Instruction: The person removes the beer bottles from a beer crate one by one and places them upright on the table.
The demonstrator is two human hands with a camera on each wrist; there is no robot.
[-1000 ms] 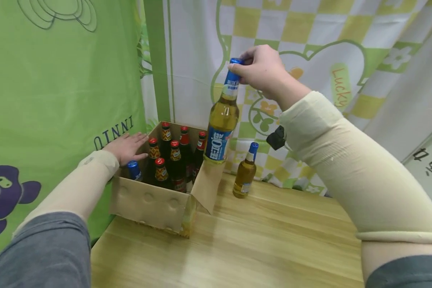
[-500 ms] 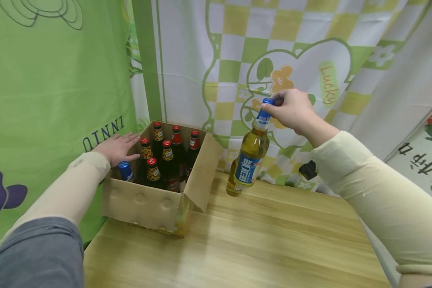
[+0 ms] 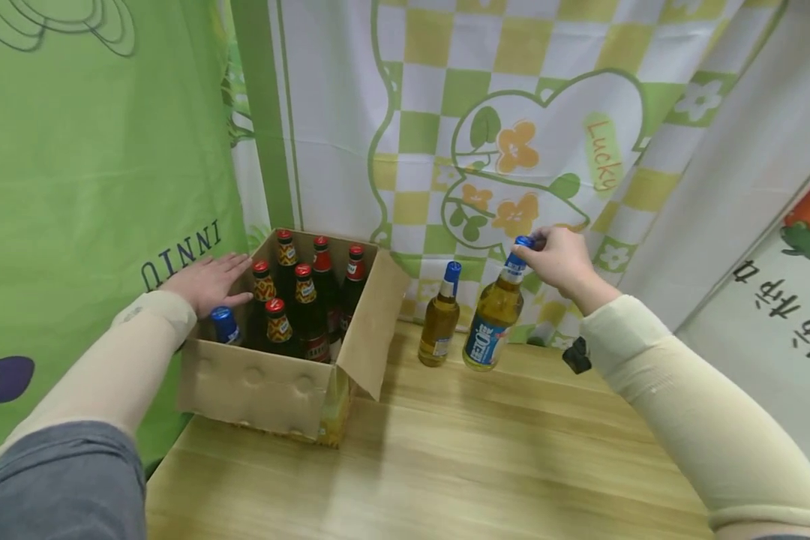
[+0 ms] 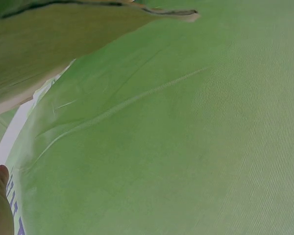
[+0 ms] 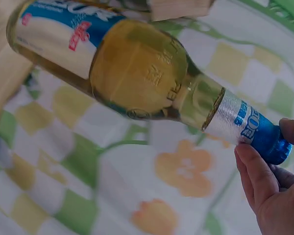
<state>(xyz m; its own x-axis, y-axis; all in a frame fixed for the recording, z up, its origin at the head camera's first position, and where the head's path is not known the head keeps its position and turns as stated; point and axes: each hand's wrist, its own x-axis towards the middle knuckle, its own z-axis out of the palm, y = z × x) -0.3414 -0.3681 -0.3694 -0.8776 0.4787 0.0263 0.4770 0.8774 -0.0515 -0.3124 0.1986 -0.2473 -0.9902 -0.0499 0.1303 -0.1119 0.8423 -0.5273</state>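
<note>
My right hand (image 3: 560, 259) pinches the blue-foiled top of a beer bottle (image 3: 493, 315) with golden contents and a blue label. The bottle leans, its base at the table; whether it touches the wood I cannot tell. In the right wrist view, thumb and fingers grip the cap end of this beer bottle (image 5: 137, 68). Left of it stands another blue-capped beer bottle (image 3: 439, 322). My left hand (image 3: 205, 285) lies with straight fingers on the left side of an opened cardboard box (image 3: 256, 382). In the left wrist view, only part of my left hand (image 4: 0, 205) shows.
Inside the box stand several dark red-capped bottles (image 3: 304, 292) and one blue-capped bottle (image 3: 226, 326). A box flap (image 3: 378, 330) juts out right. The wooden table (image 3: 486, 457) meets a checkered curtain (image 3: 432, 135) behind and a green cloth (image 3: 94, 165) at left.
My right hand has carried the beer bottle rightward and down, from above the box's right side to beside the standing bottle. My left hand has stayed on the box.
</note>
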